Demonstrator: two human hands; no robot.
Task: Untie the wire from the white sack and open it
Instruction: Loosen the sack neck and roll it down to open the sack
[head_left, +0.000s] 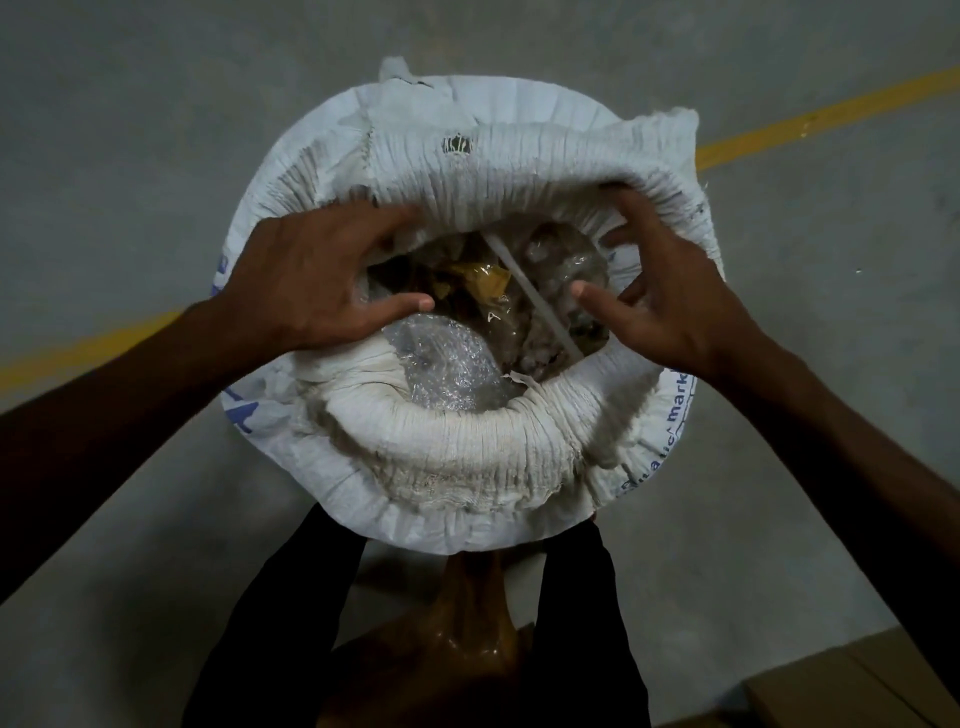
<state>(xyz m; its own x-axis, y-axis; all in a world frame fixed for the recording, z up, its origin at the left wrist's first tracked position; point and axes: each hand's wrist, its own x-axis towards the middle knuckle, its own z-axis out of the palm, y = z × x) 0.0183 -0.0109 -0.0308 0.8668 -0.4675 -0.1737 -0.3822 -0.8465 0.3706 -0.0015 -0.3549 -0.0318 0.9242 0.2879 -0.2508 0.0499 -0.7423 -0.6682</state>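
Cardboard box (852, 686) cut off at bottom-right corner.

A white woven sack (467, 457), ribbed with fine pleats and printed with blue lettering (675, 415), stands on a grey concrete floor (130, 130) crossed by a yellow painted line (831, 114). Inside show clear bubble wrap (447, 364), a yellow-brown scrap (480, 280) and a white strip (535, 296). A brown cardboard box (857, 686) sits at the corner.

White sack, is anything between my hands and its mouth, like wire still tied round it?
Nothing visible blocks them. The left hand and right hand are already at the rolled rim of the white sack, whose mouth gapes open. No wire shows around it.
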